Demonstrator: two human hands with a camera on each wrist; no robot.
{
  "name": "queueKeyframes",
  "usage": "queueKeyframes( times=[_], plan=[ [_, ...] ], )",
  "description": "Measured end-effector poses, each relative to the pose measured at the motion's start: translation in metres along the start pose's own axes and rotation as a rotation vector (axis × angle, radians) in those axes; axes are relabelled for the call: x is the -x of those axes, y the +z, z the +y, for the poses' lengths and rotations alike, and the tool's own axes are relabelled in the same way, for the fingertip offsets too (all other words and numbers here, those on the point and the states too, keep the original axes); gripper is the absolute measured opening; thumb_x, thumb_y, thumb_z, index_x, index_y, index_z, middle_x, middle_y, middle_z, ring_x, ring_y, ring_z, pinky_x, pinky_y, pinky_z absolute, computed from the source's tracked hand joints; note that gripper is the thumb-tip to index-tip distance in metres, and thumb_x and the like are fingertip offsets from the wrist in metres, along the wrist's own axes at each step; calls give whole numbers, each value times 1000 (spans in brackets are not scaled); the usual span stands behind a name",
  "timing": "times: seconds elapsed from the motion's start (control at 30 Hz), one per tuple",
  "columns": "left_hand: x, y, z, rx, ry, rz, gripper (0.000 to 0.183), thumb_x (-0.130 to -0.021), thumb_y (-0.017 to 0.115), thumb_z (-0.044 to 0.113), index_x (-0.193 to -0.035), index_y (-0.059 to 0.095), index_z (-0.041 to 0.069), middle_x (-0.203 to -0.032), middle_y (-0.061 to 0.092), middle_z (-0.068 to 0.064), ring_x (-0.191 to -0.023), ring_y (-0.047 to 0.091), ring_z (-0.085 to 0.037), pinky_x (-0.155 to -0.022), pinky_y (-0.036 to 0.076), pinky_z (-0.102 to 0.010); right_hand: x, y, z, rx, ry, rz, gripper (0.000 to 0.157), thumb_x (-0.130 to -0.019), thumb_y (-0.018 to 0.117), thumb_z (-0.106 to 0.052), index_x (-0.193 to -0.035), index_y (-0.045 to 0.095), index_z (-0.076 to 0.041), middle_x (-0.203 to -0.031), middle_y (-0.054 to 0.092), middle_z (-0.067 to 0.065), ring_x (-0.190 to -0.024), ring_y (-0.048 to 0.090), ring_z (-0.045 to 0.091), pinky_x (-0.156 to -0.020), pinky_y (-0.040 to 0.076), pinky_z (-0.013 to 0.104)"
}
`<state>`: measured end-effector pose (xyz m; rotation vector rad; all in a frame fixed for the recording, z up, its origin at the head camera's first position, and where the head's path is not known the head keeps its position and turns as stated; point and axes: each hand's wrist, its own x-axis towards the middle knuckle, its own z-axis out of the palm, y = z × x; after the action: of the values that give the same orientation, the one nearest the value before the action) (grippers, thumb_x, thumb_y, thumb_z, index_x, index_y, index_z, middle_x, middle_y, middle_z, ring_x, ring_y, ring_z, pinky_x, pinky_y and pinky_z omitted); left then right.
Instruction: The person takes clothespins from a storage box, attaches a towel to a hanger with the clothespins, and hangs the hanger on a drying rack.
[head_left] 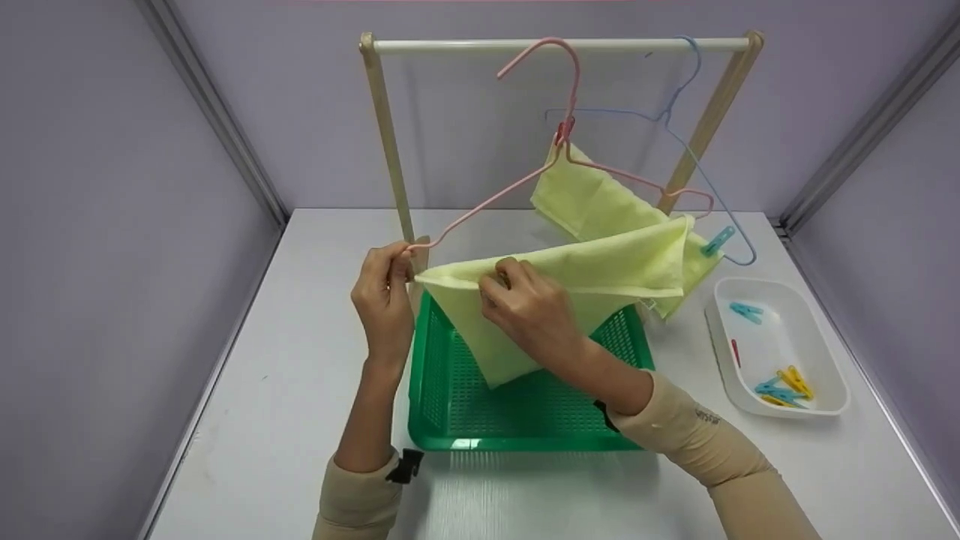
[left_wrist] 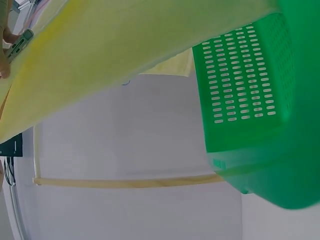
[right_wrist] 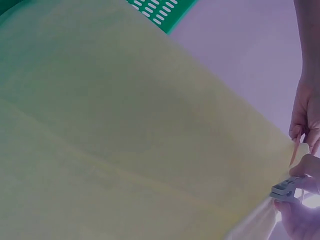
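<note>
In the head view my left hand (head_left: 384,292) pinches the left end of a pink clothes hanger (head_left: 491,196), close to the corner of a pale yellow cloth (head_left: 622,262). The cloth is spread under the hanger's arms and hangs down over the basket; the hanger's lower bar does not show. My right hand (head_left: 536,304) is at the cloth's upper edge, left of its middle. A clothespin (right_wrist: 285,189), greyish in the right wrist view, is pinched between the right hand's thumb and fingers at the cloth's edge. The left wrist view also shows this clothespin (left_wrist: 20,44).
Beneath the cloth stands a green basket (head_left: 525,416). Behind, a blue hanger (head_left: 701,169) hangs on a white rail (head_left: 480,46), with another yellow cloth (head_left: 581,191) and a teal clothespin (head_left: 718,241). A white tray (head_left: 780,337) at right holds several clothespins (head_left: 784,388).
</note>
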<state>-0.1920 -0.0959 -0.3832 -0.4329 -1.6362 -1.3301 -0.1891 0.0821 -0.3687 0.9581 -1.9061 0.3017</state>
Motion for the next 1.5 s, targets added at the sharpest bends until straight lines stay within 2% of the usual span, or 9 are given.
queueKeyframes(
  times=[0.27,0.53,0.77,0.9,1.0,1.2,1.5],
  plan=[
    [1,0,-5,-29,-5,23,13,-87,52,-12,-92,61,-4,-76,53,-10,-65,48,-16,-58,42,-22,0,-12,-2,-51,-24,12,6,-84,60,-6,-78,60,-7,-76,53,11,-58,48,20,-42,42,27],
    [-1,-2,-8,-44,-44,50,11,-89,52,-9,-91,62,-5,-75,52,-10,-64,49,-16,-57,43,-22,3,-31,-8,-101,-77,-14,7,-85,59,-3,-79,60,-5,-75,53,10,-62,49,19,-50,45,25],
    [-4,-5,-11,-28,-68,72,11,-90,51,-7,-91,62,-6,-77,54,-12,-65,49,-16,-58,44,-21,15,-50,-17,-203,-70,-111,13,-90,53,-6,-81,63,-5,-78,55,9,-65,50,18,-55,47,25],
    [-5,-5,-10,-30,-72,73,10,-90,51,-7,-92,62,-6,-79,55,-10,-65,49,-15,-59,45,-21,22,-58,-22,-236,-64,-172,11,-88,55,-5,-80,62,-6,-78,55,8,-64,48,16,-54,47,23],
    [-6,-5,-10,-28,-72,73,10,-89,52,-8,-91,61,-6,-79,55,-8,-65,49,-15,-59,44,-20,28,-60,-26,-235,-70,-208,7,-82,60,-2,-77,59,-6,-75,54,6,-61,46,15,-51,44,22],
    [-5,-4,-8,-19,-81,73,11,-90,51,-8,-92,62,-6,-78,54,-9,-65,48,-15,-59,43,-20,41,-59,-34,-221,-94,-290,12,-74,69,-2,-74,59,-8,-72,53,3,-59,46,14,-51,44,20],
    [-5,-3,-9,-10,-66,70,11,-89,52,-8,-91,62,-7,-75,52,-12,-63,48,-15,-57,42,-21,55,-49,-47,-259,-88,-372,16,-74,71,-4,-72,57,-11,-72,51,1,-59,47,11,-53,44,18]
  ],
)
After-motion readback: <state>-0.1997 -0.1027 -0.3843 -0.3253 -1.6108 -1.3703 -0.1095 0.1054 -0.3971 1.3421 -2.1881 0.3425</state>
